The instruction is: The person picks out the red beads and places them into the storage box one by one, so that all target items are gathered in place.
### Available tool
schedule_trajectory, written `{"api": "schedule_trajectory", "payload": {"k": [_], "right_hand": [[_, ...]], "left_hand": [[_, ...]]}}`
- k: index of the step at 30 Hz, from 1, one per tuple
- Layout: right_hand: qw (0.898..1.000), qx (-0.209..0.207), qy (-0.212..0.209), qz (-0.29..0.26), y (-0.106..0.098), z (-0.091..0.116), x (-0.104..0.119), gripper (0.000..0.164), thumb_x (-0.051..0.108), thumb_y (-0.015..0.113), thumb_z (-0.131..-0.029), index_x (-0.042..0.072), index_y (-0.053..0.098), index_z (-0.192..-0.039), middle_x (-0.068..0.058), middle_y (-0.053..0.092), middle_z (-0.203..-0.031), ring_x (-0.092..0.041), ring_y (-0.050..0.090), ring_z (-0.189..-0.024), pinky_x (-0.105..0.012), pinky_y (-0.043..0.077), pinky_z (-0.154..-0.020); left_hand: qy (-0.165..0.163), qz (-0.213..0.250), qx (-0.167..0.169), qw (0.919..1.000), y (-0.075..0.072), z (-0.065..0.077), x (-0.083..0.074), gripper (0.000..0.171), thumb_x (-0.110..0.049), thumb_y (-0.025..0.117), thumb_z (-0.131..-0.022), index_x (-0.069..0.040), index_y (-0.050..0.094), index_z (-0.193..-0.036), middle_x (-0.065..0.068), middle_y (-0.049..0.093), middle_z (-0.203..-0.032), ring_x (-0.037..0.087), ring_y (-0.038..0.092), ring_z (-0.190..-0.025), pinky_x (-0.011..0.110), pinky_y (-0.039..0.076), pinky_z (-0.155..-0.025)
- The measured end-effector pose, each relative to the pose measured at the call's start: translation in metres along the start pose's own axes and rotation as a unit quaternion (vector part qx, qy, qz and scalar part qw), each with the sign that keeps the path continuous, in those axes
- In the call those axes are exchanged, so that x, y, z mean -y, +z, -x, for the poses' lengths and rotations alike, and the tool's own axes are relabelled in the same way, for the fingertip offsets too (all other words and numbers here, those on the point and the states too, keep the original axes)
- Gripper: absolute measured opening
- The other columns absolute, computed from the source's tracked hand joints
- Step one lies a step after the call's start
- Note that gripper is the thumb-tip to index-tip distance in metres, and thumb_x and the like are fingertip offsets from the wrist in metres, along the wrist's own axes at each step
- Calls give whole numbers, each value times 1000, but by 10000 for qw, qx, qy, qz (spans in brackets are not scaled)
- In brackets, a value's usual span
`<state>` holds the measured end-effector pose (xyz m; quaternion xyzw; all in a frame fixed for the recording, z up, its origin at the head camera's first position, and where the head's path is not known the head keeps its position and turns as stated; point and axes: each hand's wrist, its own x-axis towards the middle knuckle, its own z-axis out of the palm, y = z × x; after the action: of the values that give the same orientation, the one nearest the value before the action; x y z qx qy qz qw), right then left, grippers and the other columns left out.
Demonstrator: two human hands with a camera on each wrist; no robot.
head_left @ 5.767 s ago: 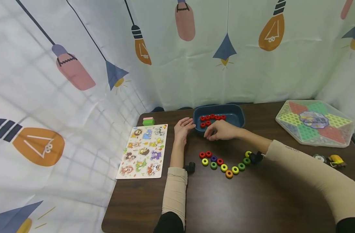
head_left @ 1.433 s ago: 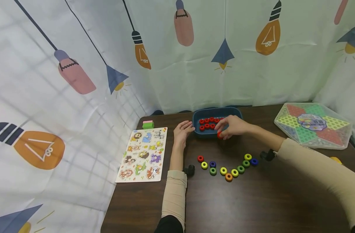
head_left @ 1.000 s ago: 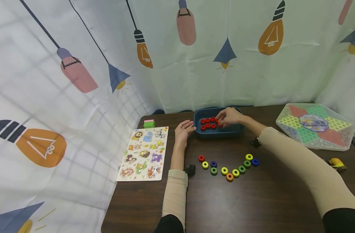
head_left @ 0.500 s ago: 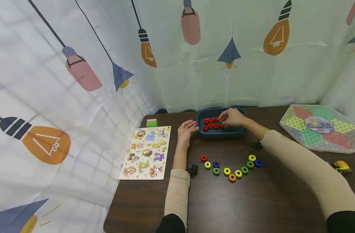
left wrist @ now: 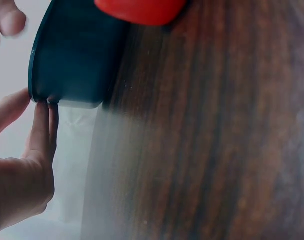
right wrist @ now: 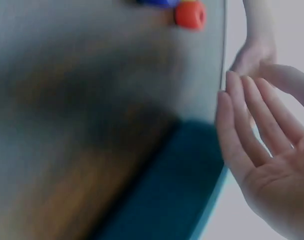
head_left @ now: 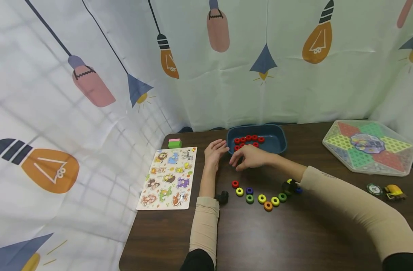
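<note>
Several red rings (head_left: 254, 137) lie in a blue plastic bin (head_left: 277, 142) at the back of the table. My left hand (head_left: 214, 153) is at the bin's left end; in the left wrist view its extended fingers (left wrist: 40, 130) touch the bin's end near the rim. My right hand (head_left: 252, 157) hovers in front of the bin, hiding part of it. In the right wrist view its palm (right wrist: 286, 182) shows bare, fingers loosely extended. One red ring (head_left: 235, 184) lies on the table at the left end of a curved row of yellow, green, blue and orange rings (head_left: 262, 199).
An animal picture board (head_left: 167, 178) and a small green-and-pink block (head_left: 174, 143) lie at left. On the right are a hexagonal game box (head_left: 369, 146), a yellow toy vehicle (head_left: 394, 192) and a round dark disc (head_left: 374, 189). A patterned curtain (head_left: 193, 98) borders the back.
Two red rings have left the table row since the earliest frame. My right hand put a red ring into the bin, then came out forward and left without it. My left hand stayed put.
</note>
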<state>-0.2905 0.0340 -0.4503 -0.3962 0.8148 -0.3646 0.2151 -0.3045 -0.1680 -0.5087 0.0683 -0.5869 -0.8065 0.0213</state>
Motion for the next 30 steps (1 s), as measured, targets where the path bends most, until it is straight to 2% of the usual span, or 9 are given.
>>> {"api": "schedule_trajectory", "payload": {"k": [3, 6, 9, 14, 18, 23, 27, 30], "right_hand": [[9987, 288, -149, 388, 21, -6, -1, 30, 19, 78, -82, 16, 72, -111, 0, 74, -103, -13, 69, -87, -31, 56, -76], [9972, 398, -180, 610, 38, -9, -4, 29, 22, 80, -81, 16, 73, -108, 4, 74, -100, -12, 68, -91, -29, 54, -80], [9969, 400, -76, 675, 49, -10, -7, 25, 24, 81, -80, 20, 75, -104, 9, 74, -95, -10, 69, -85, -28, 55, -75], [9985, 446, 188, 257, 56, -8, -8, 21, 20, 81, -80, 19, 76, -101, 11, 74, -89, -10, 68, -66, -30, 57, -60], [9965, 575, 391, -460, 56, -8, -10, 21, 13, 79, -82, 14, 76, -103, 4, 74, -91, -13, 70, -70, -32, 59, -62], [9844, 613, 737, -1476, 55, -7, -15, 22, 4, 76, -83, 6, 74, -105, -7, 75, -94, -25, 73, -72, -41, 60, -65], [9809, 500, 800, -1700, 52, -6, -19, 22, 2, 75, -83, 5, 74, -105, -8, 75, -93, -28, 73, -71, -42, 60, -63], [9830, 410, 724, -1639, 42, -4, -17, 23, 3, 75, -84, 4, 73, -107, -7, 75, -93, -29, 73, -71, -43, 60, -63]], "left_hand": [[-14, 29, -26, 10000, -1, 0, 0, 52, 12, 73, -78, -3, 58, -126, 19, 64, -124, 26, 62, -118, 30, 55, -87], [-10, 46, -17, 10000, -1, 1, 0, 52, 12, 72, -78, -3, 58, -126, 18, 64, -124, 27, 62, -119, 30, 55, -87], [-5, 71, 15, 10000, 0, 1, 0, 53, 12, 72, -78, -3, 57, -127, 19, 64, -125, 28, 60, -120, 30, 55, -87], [-15, 68, 34, 10000, 1, 2, -1, 54, 12, 72, -78, -2, 56, -128, 20, 62, -127, 30, 59, -122, 30, 55, -88], [-11, 69, 27, 10000, 0, 0, -1, 53, 12, 72, -78, -2, 56, -127, 20, 63, -127, 29, 60, -121, 31, 55, -88], [-14, 55, 37, 10000, 0, -1, 0, 54, 13, 72, -79, -2, 56, -128, 20, 62, -127, 27, 60, -120, 30, 55, -88], [-55, 59, 30, 10000, 0, -1, 1, 53, 14, 71, -79, -1, 55, -128, 21, 62, -127, 28, 60, -120, 29, 55, -87], [-61, 56, -1, 10000, 0, -2, 1, 53, 13, 71, -79, -1, 56, -127, 20, 63, -126, 26, 61, -119, 30, 55, -87]]}}
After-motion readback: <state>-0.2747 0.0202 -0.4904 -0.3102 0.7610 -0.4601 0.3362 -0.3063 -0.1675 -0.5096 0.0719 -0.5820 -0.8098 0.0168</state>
